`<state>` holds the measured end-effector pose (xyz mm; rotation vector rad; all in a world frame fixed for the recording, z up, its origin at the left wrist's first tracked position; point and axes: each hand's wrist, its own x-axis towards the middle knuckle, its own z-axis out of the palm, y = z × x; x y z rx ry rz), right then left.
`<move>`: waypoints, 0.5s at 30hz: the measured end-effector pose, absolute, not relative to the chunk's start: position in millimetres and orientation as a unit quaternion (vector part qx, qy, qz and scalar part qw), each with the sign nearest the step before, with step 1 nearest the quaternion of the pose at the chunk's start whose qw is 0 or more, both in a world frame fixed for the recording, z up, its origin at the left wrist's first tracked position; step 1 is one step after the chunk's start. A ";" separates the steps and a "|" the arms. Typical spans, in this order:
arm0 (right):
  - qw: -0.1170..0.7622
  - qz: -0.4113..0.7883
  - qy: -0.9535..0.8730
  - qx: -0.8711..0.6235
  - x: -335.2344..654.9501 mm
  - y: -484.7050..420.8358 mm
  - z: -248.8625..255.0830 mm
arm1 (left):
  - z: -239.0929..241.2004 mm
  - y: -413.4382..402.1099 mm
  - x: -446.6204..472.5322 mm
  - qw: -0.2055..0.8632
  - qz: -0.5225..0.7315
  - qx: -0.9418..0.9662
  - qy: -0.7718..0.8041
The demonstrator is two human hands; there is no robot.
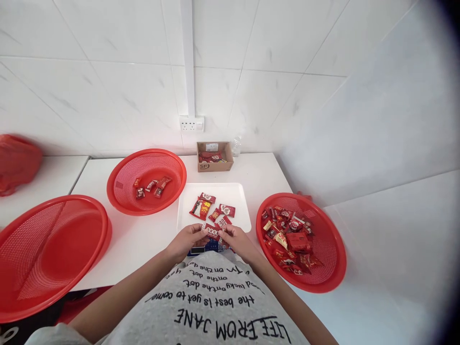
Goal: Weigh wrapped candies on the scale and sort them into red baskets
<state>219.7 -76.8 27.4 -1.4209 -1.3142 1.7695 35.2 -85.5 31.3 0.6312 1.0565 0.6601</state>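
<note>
A small red packet [212,232] is pinched at both ends by the curled fingers of the left hand [187,241] and the right hand [239,242], at the near edge of the white tray [235,192], apparently being looked over, and one grip would need loosening before it could be set down.

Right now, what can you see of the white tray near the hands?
The white tray is rectangular with rounded corners and a low rim, seemingly plastic. It lies flat between the left red basket and the right red basket. Several red snack packets lie on it. The left hand and right hand hold one small packet at its near edge.
</note>
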 end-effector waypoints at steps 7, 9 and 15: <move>0.268 0.666 -0.465 -0.518 220.4 -74.8 35.3 | 34.8 -78.6 36.9 0.730 0.321 0.324 0.509; 0.278 0.670 -0.452 -0.520 221.3 -73.9 34.9 | 35.8 -78.0 37.6 0.714 0.313 0.352 0.517; 0.297 0.678 -0.437 -0.511 223.1 -69.9 32.3 | 36.9 -77.2 38.7 0.718 0.323 0.374 0.491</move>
